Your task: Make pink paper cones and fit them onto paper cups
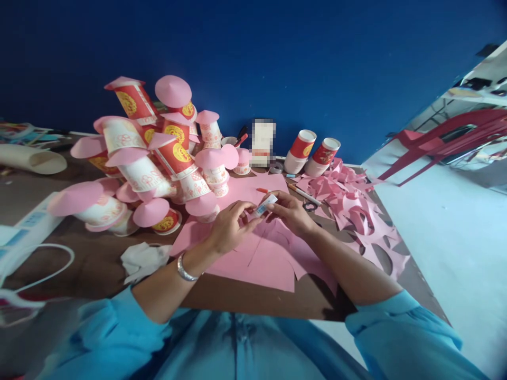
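Head view: blue wall behind brown table. Paper cups under pink cone tops clustered on table's left half. Pink sheets lie beneath hands; cut pink scraps heaped at right, near two stacks of cups. Right hand pinches small white block with blue print, held above sheets, between hands. Left hand: fingers curled at block's lower end; whether gripping, cannot tell. Pen just beyond right hand.

Small white piece — blue-printed; tilted, between hands
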`<control>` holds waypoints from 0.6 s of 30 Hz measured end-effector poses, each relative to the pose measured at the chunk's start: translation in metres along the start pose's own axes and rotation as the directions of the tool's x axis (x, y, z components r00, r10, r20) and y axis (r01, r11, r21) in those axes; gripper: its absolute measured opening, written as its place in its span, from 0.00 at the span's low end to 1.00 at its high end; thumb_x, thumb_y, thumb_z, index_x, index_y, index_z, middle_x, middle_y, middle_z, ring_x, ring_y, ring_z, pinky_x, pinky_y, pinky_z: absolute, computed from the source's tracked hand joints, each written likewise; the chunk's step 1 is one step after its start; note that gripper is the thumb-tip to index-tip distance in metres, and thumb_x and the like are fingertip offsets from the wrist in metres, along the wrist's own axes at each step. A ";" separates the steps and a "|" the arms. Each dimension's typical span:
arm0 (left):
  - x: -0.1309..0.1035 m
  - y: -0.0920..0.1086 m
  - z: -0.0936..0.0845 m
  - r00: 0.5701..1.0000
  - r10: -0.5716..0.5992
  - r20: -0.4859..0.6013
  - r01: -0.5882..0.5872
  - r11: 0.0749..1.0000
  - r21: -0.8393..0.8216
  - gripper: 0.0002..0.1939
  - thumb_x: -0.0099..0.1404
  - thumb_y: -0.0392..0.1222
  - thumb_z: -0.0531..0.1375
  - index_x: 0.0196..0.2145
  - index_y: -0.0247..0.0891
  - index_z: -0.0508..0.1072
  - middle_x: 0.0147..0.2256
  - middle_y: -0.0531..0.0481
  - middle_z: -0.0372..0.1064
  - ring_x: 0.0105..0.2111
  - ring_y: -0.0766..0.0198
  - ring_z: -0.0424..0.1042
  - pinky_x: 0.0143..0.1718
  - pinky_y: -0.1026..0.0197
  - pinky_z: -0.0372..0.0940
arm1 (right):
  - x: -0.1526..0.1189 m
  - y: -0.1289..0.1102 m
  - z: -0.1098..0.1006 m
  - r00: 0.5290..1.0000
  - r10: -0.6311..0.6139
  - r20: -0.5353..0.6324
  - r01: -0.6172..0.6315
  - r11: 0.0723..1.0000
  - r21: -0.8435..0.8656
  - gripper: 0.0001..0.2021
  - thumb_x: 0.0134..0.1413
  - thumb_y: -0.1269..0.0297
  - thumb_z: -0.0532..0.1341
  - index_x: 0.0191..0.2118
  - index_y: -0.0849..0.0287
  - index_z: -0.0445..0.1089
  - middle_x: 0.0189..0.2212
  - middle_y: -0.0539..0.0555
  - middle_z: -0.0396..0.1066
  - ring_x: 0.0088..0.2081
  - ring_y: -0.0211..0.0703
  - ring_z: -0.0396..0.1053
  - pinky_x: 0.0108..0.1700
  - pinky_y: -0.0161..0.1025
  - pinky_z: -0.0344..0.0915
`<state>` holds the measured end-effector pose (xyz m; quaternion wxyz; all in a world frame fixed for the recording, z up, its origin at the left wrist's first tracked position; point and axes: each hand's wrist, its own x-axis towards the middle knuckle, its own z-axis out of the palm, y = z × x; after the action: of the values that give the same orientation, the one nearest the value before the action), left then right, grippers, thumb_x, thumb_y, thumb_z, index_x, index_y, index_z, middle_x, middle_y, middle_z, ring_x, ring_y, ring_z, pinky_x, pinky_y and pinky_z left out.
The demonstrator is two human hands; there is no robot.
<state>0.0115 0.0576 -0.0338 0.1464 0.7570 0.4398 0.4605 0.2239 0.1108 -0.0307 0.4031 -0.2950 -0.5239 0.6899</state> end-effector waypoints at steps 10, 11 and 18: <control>-0.001 -0.008 0.002 1.000 -0.013 -0.015 0.013 1.000 0.007 0.07 0.70 0.43 0.69 0.41 0.39 0.77 0.33 0.52 0.80 0.27 0.67 0.76 0.30 0.66 0.72 | 0.003 -0.006 -0.003 0.964 -0.152 -0.220 0.143 0.988 -0.055 0.20 0.47 0.49 0.79 0.35 0.57 0.76 0.28 0.49 0.77 0.28 0.38 0.76 0.29 0.33 0.74; 0.000 -0.008 0.000 1.000 -0.013 -0.011 0.013 1.000 0.018 0.07 0.69 0.43 0.69 0.40 0.39 0.76 0.32 0.52 0.80 0.27 0.67 0.76 0.30 0.66 0.71 | 0.004 -0.010 -0.009 0.945 -0.178 -0.274 0.178 0.984 -0.026 0.19 0.48 0.49 0.79 0.34 0.56 0.75 0.27 0.48 0.76 0.27 0.37 0.76 0.28 0.32 0.73; 0.004 -0.024 0.005 0.994 0.008 0.112 -0.037 0.964 0.264 0.05 0.72 0.36 0.65 0.45 0.39 0.78 0.42 0.46 0.81 0.37 0.61 0.81 0.38 0.62 0.75 | 0.010 -0.025 -0.041 0.924 -0.105 -0.368 0.186 0.964 0.192 0.16 0.50 0.57 0.78 0.39 0.56 0.75 0.26 0.45 0.77 0.27 0.33 0.76 0.27 0.26 0.74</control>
<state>0.0037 0.0751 -0.0491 0.0620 0.7990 0.4802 0.3566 0.2588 0.1427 -0.0181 0.5719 -0.3272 -0.3823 0.6479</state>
